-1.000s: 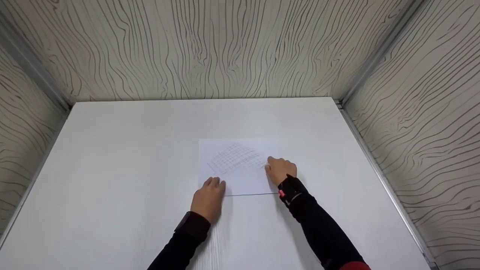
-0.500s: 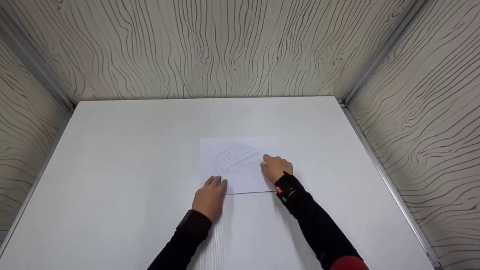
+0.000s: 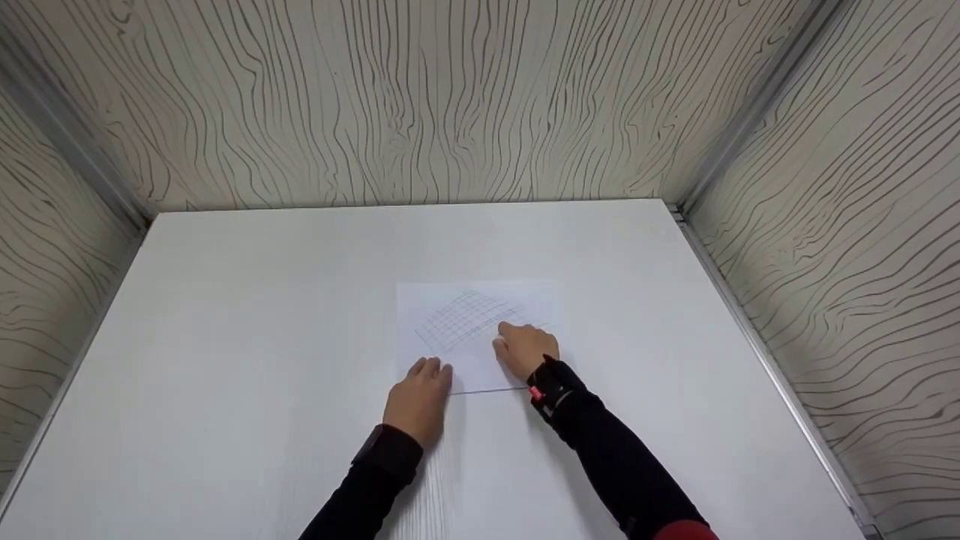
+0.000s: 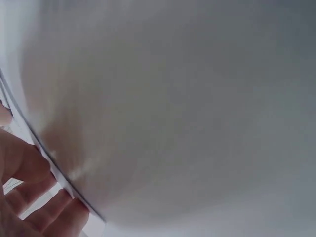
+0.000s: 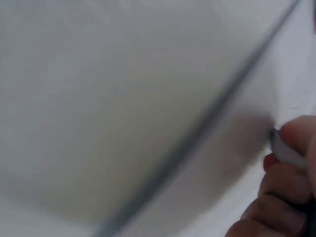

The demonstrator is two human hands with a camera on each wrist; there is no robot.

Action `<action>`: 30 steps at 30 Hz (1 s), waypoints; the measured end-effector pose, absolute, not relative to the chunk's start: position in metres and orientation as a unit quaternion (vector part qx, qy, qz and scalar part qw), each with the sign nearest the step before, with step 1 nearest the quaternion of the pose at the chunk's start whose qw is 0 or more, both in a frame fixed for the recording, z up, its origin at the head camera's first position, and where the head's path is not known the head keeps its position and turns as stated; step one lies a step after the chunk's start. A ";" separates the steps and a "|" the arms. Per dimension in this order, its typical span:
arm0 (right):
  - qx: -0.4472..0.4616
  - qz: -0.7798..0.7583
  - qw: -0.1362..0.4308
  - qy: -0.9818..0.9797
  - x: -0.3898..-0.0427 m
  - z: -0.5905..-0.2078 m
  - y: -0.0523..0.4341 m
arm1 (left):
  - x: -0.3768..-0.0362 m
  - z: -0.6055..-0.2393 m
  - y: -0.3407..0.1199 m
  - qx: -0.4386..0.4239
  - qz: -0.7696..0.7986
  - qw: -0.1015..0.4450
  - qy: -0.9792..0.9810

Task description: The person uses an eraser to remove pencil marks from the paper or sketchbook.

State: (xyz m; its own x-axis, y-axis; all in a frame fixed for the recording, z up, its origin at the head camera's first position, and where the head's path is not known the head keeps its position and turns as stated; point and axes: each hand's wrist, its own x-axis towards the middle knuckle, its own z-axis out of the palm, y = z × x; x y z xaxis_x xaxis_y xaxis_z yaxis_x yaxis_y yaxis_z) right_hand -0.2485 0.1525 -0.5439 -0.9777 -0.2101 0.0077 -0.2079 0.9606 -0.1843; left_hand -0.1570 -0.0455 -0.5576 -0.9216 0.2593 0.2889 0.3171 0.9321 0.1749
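A white sheet of paper (image 3: 480, 371) with a pencilled grid (image 3: 465, 315) lies on the white table. My left hand (image 3: 416, 401) rests on its near left corner, fingers (image 4: 54, 212) reaching over the edge and pressing the paper. My right hand (image 3: 527, 351) is over the right half of the sheet, just below the grid's lower right side. Between thumb and curled fingers it pinches a small whitish piece with a darkened end, which looks like an eraser (image 5: 286, 150). In the head view the hand mostly hides this piece.
The white table (image 3: 225, 337) spreads widely around the sheet. Wood-grain patterned panels (image 3: 405, 105) stand behind it and along both sides, with grey metal strips at their corners. A dark line (image 3: 487, 391) runs along the paper's near edge.
My right hand has moved left across the paper, from its right edge toward the grid, uncovering lines at the right. The left hand has stayed in place on the corner.
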 end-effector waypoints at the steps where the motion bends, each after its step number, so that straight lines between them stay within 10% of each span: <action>1: -0.096 -0.092 0.002 0.991 -0.250 -0.545 0.158 | -0.157 -0.557 -0.046 -0.151 -0.110 0.133 -0.973; 30: -0.022 -0.102 -0.012 0.994 -0.266 -0.545 0.213 | -0.152 -0.560 -0.044 -0.153 -0.114 0.115 -0.975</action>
State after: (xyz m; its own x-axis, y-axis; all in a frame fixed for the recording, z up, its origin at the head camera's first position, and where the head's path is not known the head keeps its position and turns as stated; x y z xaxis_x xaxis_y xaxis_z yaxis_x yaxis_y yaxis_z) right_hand -0.2664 0.2126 -0.5447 -0.9987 -0.0417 0.0289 -0.0467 0.9783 -0.2017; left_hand -0.1524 -0.0437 -0.5601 -0.9266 0.2728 0.2586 0.3252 0.9269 0.1873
